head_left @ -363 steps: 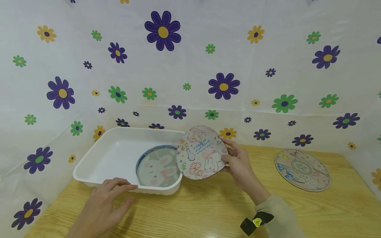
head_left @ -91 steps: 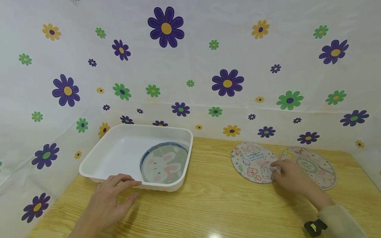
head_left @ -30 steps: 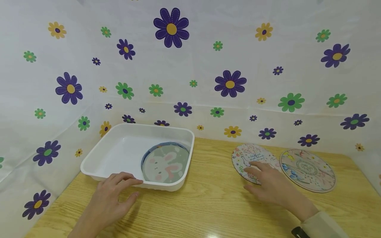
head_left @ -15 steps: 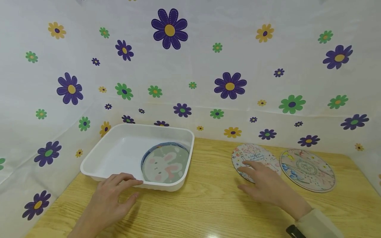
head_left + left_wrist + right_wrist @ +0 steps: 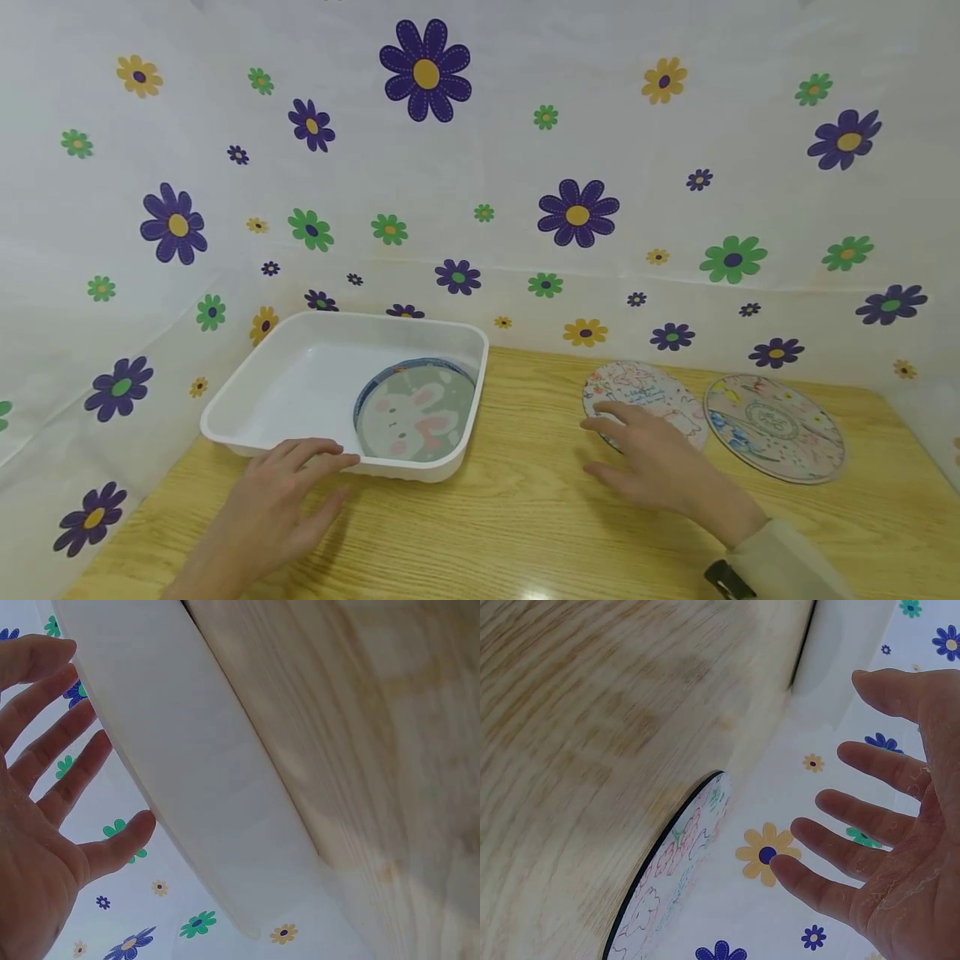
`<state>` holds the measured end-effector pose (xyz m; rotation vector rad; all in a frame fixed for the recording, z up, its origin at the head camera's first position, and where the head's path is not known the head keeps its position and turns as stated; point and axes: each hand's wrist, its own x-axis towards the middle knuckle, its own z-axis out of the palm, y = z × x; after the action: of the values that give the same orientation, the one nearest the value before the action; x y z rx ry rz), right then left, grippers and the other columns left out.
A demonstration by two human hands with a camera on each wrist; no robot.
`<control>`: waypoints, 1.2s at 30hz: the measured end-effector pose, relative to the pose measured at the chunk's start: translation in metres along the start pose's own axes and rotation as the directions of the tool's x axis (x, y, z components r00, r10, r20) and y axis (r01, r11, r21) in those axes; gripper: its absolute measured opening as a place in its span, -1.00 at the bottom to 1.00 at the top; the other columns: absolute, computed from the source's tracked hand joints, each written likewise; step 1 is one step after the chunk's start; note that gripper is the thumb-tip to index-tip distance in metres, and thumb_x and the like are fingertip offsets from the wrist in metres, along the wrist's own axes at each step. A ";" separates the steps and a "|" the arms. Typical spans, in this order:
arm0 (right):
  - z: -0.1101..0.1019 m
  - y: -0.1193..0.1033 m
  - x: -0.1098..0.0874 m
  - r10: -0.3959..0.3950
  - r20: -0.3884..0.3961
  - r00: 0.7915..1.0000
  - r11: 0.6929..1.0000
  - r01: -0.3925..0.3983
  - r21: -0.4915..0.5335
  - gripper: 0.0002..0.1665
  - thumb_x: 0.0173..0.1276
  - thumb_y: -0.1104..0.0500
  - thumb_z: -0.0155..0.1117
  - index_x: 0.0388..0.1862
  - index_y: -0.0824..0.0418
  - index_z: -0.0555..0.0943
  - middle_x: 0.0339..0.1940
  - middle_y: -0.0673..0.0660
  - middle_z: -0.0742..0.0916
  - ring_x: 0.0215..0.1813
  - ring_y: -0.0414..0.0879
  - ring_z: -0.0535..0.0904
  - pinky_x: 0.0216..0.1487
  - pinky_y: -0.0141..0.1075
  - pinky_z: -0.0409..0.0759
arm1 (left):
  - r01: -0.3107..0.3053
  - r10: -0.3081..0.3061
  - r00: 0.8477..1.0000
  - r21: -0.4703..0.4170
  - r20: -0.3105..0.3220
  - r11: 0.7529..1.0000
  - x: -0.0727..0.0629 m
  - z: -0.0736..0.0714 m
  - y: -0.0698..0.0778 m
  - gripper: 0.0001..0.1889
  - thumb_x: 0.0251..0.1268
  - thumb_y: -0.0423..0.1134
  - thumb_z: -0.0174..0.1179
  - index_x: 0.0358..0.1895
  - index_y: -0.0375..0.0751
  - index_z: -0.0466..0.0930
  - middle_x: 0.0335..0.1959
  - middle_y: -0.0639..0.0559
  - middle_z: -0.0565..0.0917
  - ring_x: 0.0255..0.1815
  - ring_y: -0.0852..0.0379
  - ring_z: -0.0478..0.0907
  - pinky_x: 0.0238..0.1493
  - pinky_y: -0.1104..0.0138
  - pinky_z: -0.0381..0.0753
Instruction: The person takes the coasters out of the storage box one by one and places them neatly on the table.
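Currently between grips, it seems: the right hand (image 5: pixel 648 462) is over the near-left edge of the doodle mat (image 5: pixel 637 387), fingers spread well apart, nothing in them. Right wrist view shows a gap under the fingers, so no contact there. Doodle mat lies flat on the table (image 5: pixel 517 517), right of the tray (image 5: pixel 300 392), partly covered by the hand in the head view. Pink mat (image 5: pixel 776 425) is flat just beside it, farther right; can't tell if the edges touch. Left hand (image 5: pixel 262 500) has fingertips on the tray's near rim, fingers loosely extended, not wrapped round it, so more a steadying touch than a grip, I'd judge. Rabbit mat (image 5: pixel 416 421) sits in the tray's right part, a blue edge (image 5: pixel 367 392) showing behind it; whether that's a separate mat, can't tell. Step in hand looks like handling the loose mats. Next move, as I read it, calls for choosing one, getting fingertips under its thin edge and pinching, while the left hand keeps the tray put.
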<state>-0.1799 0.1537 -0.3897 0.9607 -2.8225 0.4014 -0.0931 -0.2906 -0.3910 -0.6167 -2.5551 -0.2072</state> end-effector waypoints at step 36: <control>0.008 -0.024 0.028 -0.102 -0.053 0.993 0.993 0.105 0.050 -0.44 0.32 -0.07 0.43 0.24 0.13 0.64 0.29 0.24 0.66 0.25 0.16 0.66 0.22 0.04 0.66 | -0.027 0.027 1.000 0.021 0.007 0.999 -0.003 -0.002 -0.011 -0.57 -0.06 -0.17 0.51 0.00 0.12 0.76 -0.13 0.15 0.69 -0.08 0.09 0.61 -0.13 0.06 0.68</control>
<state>-0.1877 0.1164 -0.3866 1.0861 -2.7162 0.4820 -0.0952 -0.3022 -0.3909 -0.6451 -2.5500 -0.1695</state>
